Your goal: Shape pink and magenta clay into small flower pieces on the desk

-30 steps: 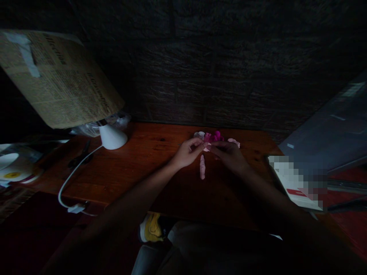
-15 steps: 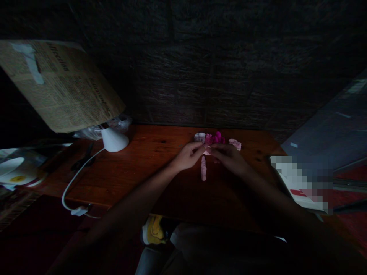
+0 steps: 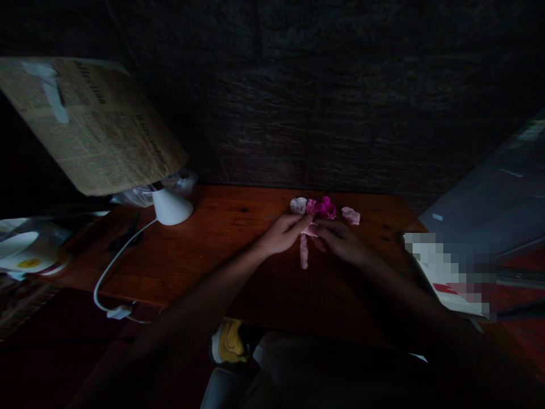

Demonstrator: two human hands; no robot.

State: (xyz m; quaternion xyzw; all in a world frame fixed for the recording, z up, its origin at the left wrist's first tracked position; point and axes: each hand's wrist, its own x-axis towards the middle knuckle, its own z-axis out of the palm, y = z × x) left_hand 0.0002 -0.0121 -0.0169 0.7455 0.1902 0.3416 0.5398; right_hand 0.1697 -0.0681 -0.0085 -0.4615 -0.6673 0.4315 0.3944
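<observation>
The scene is dim. My left hand (image 3: 281,234) and my right hand (image 3: 340,241) meet over a wooden table (image 3: 204,250), fingertips pinched together on a small pale pink clay piece (image 3: 310,231). Just below them a pink clay roll (image 3: 304,254) lies lengthwise on the table. Behind the fingers sit a magenta clay lump (image 3: 324,208), a whitish lump (image 3: 298,205) to its left and a light pink lump (image 3: 351,215) to its right.
A white lamp base (image 3: 171,207) with a newspaper-covered shade (image 3: 91,125) stands at the left; its cord (image 3: 108,272) runs to the table's front edge. Scissors (image 3: 123,238) and a plate (image 3: 25,255) lie far left. A booklet (image 3: 447,272) rests at the right. Dark wall behind.
Both hands have sunk slightly toward the table, still pinching the small pink piece together. The clay lumps and roll have not moved.
</observation>
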